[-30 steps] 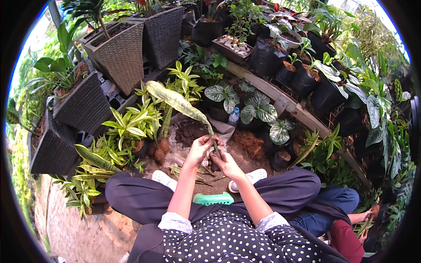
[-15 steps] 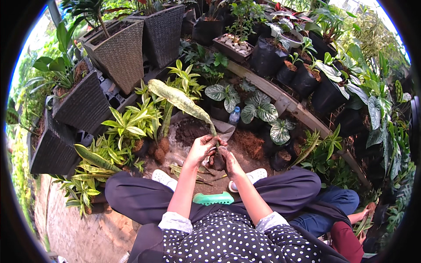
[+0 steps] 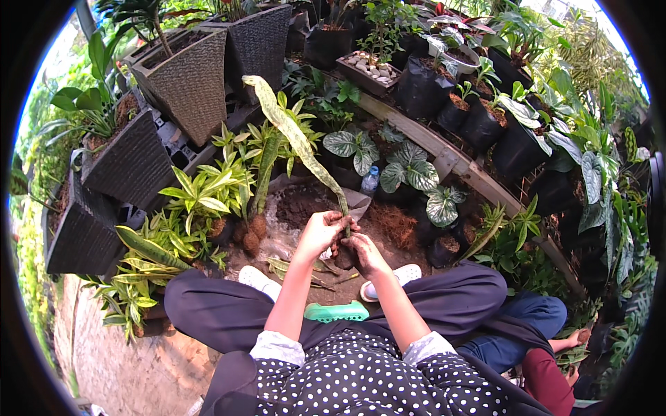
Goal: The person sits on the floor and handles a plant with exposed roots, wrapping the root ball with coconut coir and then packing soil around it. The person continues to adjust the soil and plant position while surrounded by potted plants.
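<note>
A long mottled yellow-green snake plant leaf point(image 3: 298, 142) rises from between my hands, its tip leaning away to the upper left. My left hand point(image 3: 321, 232) pinches it near the base with closed fingers. Just below, my right hand point(image 3: 366, 253), dark with soil, curls round the lowest part of the leaf. A dark soil-coloured lump point(image 3: 345, 259) shows beneath my fingers; whether it is joined to the leaf is hidden. Cut leaf pieces point(image 3: 305, 272) lie on the ground under my wrists.
Dark soil point(image 3: 302, 206) lies on a sheet beyond my hands, beside brown coconut fibre point(image 3: 394, 225) and a small water bottle point(image 3: 370, 180). A green plastic object point(image 3: 336, 312) is between my legs. Tall grey planters point(image 3: 182, 80) and a wooden beam point(image 3: 430, 135) border the spot. Another person's knee point(image 3: 531, 326) is at right.
The leaf has swung more upright, its tip moving up and away. My right fingers have closed in round its base; before, they were stretched out straighter.
</note>
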